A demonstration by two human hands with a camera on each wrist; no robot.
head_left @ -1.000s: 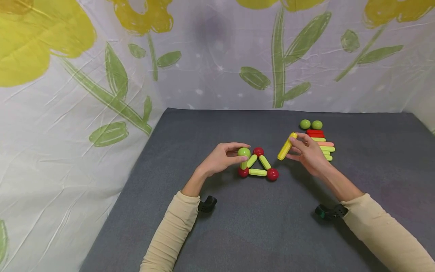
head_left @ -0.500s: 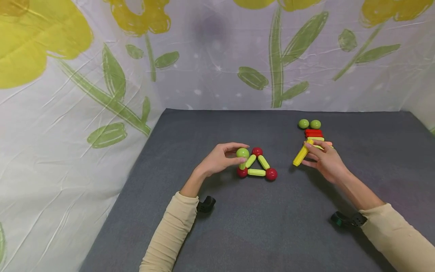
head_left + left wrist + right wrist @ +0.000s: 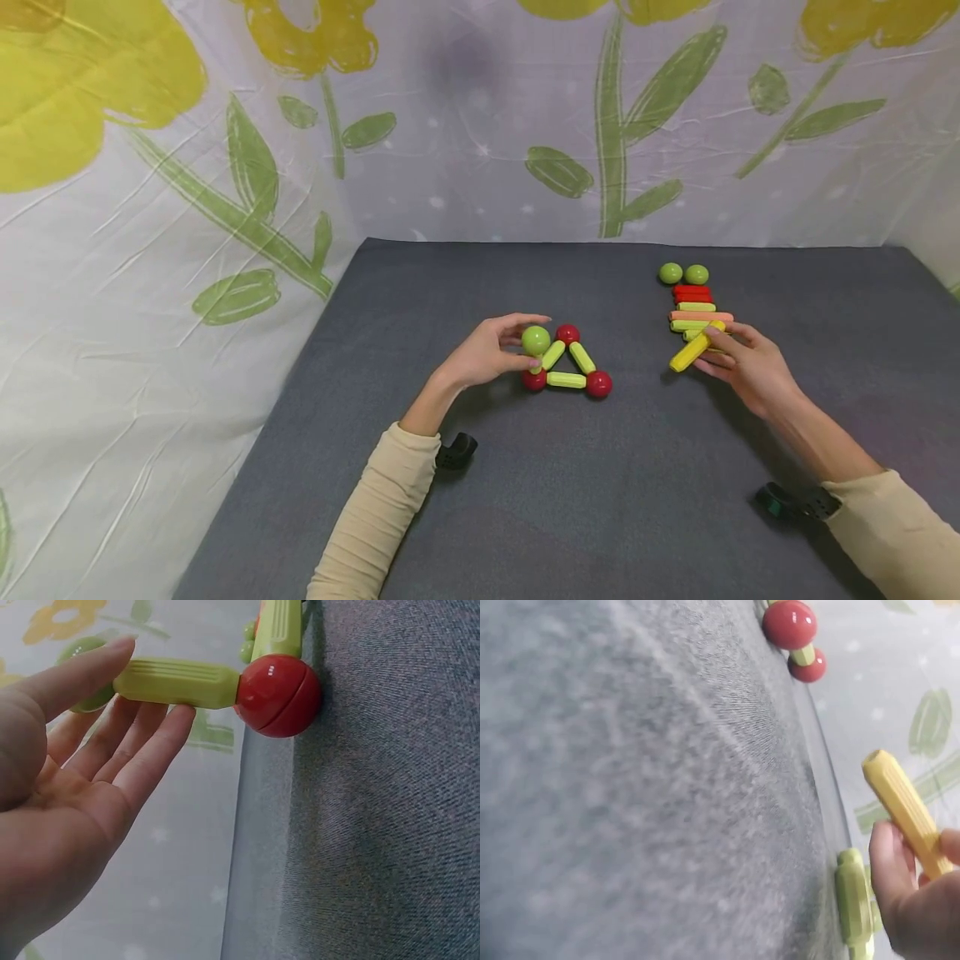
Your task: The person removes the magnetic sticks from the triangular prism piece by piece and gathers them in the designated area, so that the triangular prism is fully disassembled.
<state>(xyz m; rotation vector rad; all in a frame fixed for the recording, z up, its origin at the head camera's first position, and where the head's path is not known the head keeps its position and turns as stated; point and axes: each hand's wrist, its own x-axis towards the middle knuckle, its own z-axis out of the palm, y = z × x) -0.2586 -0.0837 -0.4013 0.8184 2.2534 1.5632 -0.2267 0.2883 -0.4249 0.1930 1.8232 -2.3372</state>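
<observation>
My left hand [image 3: 487,350] holds an upright light-green rod [image 3: 180,682] topped by a green ball [image 3: 536,340], thumb on one side and fingers on the other. This rod stands on a red ball [image 3: 277,695], one corner of a flat triangle of light-green rods [image 3: 566,381] and red balls [image 3: 599,384]. Over at the right, my right hand [image 3: 753,371] pinches a yellow rod [image 3: 696,347] between thumb and fingers, tilted above the table. Its far end [image 3: 881,766] points free of the fingers in the right wrist view. It hovers by the row of loose rods, partly covering it.
Behind the right hand lie red rods [image 3: 693,293], a salmon rod [image 3: 701,317] and light-green rods [image 3: 696,307], side by side. Two green balls [image 3: 683,273] sit beyond them. The dark grey tabletop [image 3: 570,492] ends at a flower-printed cloth [image 3: 465,150].
The right hand has carried the yellow rod rightward and toward me, from beside the triangle to the loose rods. The left hand stays in place, its thumb slightly lower, on the upright rod.
</observation>
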